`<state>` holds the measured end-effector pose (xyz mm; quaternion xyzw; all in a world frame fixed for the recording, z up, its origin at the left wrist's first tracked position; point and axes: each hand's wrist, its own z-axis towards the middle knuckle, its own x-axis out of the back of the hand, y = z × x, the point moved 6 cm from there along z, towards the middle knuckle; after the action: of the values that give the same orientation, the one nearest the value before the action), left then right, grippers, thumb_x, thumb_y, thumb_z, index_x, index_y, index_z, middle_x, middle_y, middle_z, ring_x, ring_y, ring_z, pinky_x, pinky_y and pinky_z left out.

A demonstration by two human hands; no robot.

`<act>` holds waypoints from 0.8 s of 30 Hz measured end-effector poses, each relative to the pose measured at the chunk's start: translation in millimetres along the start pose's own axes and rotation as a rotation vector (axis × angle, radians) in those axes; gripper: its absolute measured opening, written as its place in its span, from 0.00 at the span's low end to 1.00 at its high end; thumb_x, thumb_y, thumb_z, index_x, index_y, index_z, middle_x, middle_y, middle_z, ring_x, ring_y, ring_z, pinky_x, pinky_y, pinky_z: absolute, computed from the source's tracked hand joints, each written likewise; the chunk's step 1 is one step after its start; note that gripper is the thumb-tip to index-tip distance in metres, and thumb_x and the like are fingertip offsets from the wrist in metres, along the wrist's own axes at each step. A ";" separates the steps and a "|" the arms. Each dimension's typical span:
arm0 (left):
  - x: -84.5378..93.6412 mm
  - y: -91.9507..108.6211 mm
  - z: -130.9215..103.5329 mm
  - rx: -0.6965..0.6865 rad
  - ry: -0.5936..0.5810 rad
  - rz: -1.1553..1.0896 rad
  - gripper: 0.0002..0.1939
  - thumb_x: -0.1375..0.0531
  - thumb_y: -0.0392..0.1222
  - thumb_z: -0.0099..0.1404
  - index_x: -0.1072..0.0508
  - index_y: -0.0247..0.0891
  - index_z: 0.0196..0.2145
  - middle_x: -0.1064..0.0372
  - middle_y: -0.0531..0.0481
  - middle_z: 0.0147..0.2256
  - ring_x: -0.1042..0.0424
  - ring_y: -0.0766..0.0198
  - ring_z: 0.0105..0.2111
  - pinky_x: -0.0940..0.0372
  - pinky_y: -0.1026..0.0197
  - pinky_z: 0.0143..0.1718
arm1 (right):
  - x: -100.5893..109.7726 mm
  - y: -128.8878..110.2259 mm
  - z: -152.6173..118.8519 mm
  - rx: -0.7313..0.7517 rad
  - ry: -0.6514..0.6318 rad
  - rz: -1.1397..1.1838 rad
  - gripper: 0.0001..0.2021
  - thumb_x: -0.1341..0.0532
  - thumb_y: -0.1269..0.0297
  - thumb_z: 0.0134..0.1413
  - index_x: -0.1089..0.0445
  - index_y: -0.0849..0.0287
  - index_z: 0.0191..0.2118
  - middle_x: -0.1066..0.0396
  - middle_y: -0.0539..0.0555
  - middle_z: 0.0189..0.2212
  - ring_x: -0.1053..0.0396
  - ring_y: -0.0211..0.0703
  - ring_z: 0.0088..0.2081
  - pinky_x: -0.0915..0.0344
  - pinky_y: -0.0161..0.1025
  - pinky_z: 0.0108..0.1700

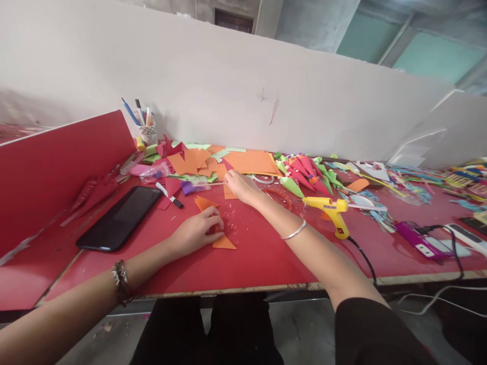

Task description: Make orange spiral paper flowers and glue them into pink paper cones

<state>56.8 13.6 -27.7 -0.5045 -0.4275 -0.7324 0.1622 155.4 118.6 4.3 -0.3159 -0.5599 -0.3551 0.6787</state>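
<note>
My left hand (196,232) rests on the red table with curled fingers, closed on a folded piece of orange paper (225,243). Another orange paper point (205,203) sticks out just beyond its knuckles. Farther forward, my right hand (241,186) reaches to the edge of the paper pile, its fingers drawn together and pointing left. A small orange paper strip (230,193) shows right under it; whatever its fingertips hold is hidden. Beyond them lie orange paper sheets (251,162) and cut orange pieces (190,161).
A black phone (120,219) and a marker (169,195) lie left. Right of my right arm are a yellow glue gun (331,208), red and green paper cones (300,175) and a purple power strip (422,241). A pen cup (147,133) stands against the white wall (213,76).
</note>
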 end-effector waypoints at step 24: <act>1.9 19.6 -5.3 -0.174 -0.052 -0.144 0.11 0.53 0.32 0.61 0.31 0.36 0.31 0.36 0.49 0.33 0.36 0.67 0.32 0.40 0.65 0.36 | -1.8 -41.7 -137.2 0.174 -0.008 0.338 0.09 0.50 0.70 0.57 0.35 0.60 0.29 0.36 0.52 0.30 0.37 0.36 0.33 0.42 0.32 0.34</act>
<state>65.9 -1.7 -17.7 -0.5034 -0.4015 -0.7632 0.0535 193.9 -17.5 -20.0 -0.3472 -0.5302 -0.1851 0.7510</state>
